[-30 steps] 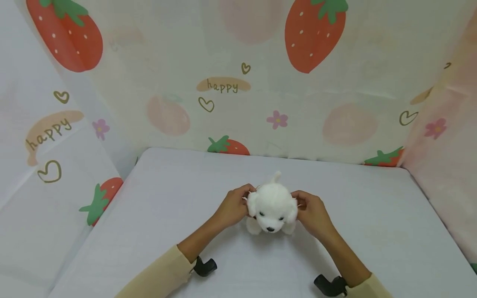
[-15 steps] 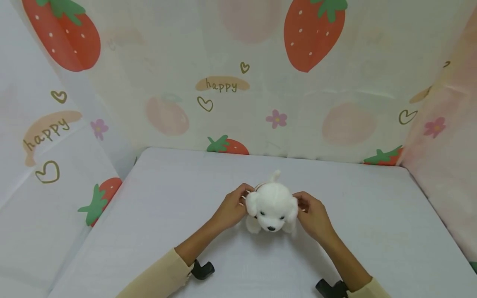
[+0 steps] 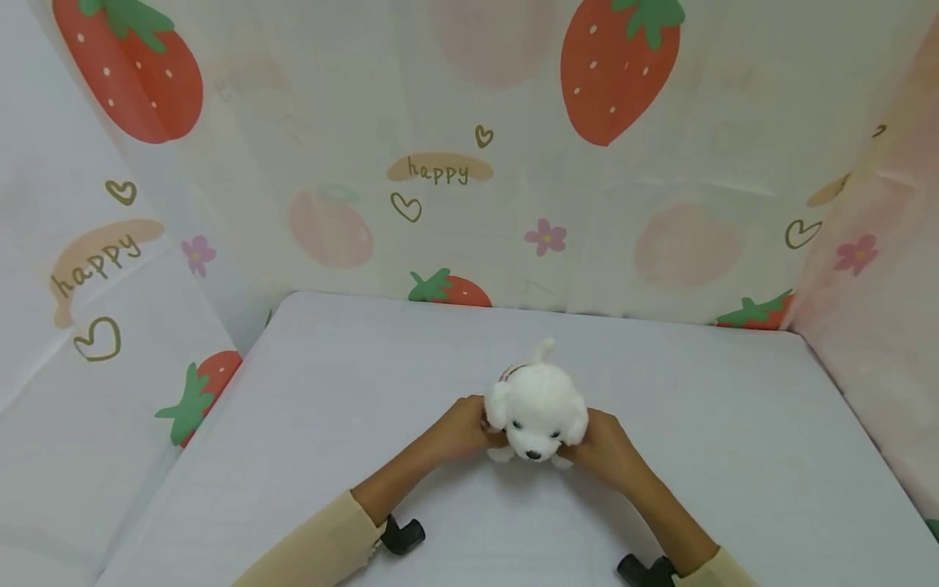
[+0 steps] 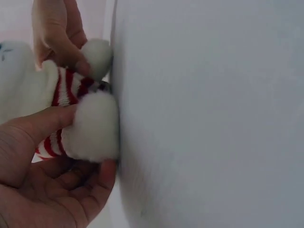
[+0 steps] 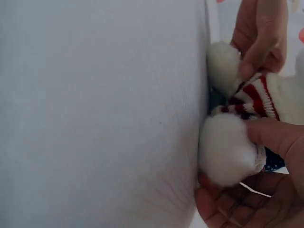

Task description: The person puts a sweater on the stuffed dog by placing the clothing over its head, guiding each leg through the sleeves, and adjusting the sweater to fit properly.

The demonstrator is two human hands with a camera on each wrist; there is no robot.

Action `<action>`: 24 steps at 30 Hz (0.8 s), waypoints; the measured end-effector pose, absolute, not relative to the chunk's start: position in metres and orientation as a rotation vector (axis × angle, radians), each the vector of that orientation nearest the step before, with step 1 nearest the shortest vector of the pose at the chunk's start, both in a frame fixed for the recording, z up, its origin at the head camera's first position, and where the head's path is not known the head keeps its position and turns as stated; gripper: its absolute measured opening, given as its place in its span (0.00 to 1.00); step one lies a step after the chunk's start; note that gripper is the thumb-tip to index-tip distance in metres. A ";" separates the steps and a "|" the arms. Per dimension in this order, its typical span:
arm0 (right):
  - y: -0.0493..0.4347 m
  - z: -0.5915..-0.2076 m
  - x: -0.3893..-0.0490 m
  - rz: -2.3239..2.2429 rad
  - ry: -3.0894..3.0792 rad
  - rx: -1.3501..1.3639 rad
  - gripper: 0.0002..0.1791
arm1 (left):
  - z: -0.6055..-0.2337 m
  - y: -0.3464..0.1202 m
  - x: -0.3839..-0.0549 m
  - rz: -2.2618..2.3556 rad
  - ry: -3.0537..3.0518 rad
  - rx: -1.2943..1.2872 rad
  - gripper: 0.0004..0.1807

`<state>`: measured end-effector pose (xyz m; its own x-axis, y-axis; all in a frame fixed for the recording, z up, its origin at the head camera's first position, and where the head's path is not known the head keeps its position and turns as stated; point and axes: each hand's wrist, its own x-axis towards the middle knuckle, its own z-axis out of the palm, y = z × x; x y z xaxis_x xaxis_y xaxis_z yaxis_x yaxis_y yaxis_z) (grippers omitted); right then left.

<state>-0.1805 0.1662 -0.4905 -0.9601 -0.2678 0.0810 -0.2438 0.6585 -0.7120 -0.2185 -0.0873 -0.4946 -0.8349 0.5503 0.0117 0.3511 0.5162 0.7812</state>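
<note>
A white plush dog (image 3: 539, 408) stands on the white table, its face toward me and its tail up behind. My left hand (image 3: 460, 428) holds its front leg on the left side, thumb on one side of the fluffy paw (image 4: 95, 128) and fingers on the other. On the right side, my right hand (image 3: 605, 448) grips the other front leg the same way, around its paw (image 5: 225, 149). Red-and-white striped knit clothing (image 4: 61, 90) covers the dog's chest, and dark blue dotted cloth (image 5: 274, 161) shows near the right hand. Both paws rest at the tabletop.
The white-covered table (image 3: 352, 350) reaches back to a curtain (image 3: 440, 98) printed with strawberries, hearts and flowers. More printed cloth hangs at the left and right sides. Black wrist cameras are strapped on the left wrist (image 3: 403, 536) and right wrist (image 3: 645, 571).
Both hands have moved down from beside the dog's ears and neck to its front legs, which they now hold. The dog has stayed in about the same place.
</note>
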 end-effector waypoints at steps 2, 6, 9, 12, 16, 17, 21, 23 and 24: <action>0.165 -0.490 -0.182 -1.194 2.826 -0.445 0.08 | -0.494 -0.086 -0.219 1.186 2.521 0.787 0.13; 0.164 -0.485 -0.184 -1.161 2.801 -0.438 0.08 | -0.490 -0.087 -0.222 1.135 2.519 0.813 0.14; 0.163 -0.483 -0.186 -1.128 2.795 -0.423 0.08 | -0.486 -0.088 -0.223 1.111 2.530 0.786 0.13; 0.163 -0.482 -0.186 -1.102 2.803 -0.381 0.09 | -0.484 -0.089 -0.222 1.095 2.551 0.766 0.12; 0.167 -0.482 -0.183 -1.077 2.815 -0.357 0.11 | -0.483 -0.094 -0.221 1.087 2.566 0.745 0.15; 0.169 -0.481 -0.181 -1.083 2.807 -0.348 0.13 | -0.483 -0.096 -0.221 1.084 2.564 0.742 0.17; 0.184 -0.477 -0.177 -1.084 2.794 -0.361 0.18 | -0.479 -0.109 -0.222 1.093 2.559 0.717 0.17; 0.193 -0.471 -0.177 -1.085 2.800 -0.362 0.20 | -0.476 -0.117 -0.224 1.094 2.595 0.687 0.16; 0.198 -0.467 -0.178 -1.078 2.814 -0.370 0.21 | -0.473 -0.122 -0.225 1.096 2.620 0.668 0.16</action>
